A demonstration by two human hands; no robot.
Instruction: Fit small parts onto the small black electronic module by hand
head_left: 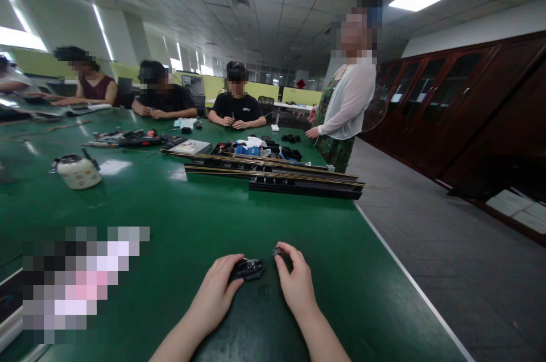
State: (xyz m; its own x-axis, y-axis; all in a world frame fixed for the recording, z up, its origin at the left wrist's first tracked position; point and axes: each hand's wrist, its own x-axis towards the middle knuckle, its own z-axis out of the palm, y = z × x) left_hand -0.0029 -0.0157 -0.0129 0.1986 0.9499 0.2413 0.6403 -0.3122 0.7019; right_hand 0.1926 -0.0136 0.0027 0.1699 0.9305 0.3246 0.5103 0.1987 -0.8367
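Observation:
On the green table my left hand [217, 288] is closed on a dark mechanical part [252, 268], its thumb and fingers at the part's left end. Just to the right, my right hand [294, 279] pinches a small dark piece [277, 251] between thumb and fingertips. A short gap separates the small piece from the larger part. Fine details of both are too small to make out.
Long black rails [305, 186] with thin rods lie across the green table [170, 219]. Behind them are a white box [190, 147], tools and blue-and-white items. A cream pot [79, 171] stands left. Several people sit opposite; one person [350, 100] stands at the right edge.

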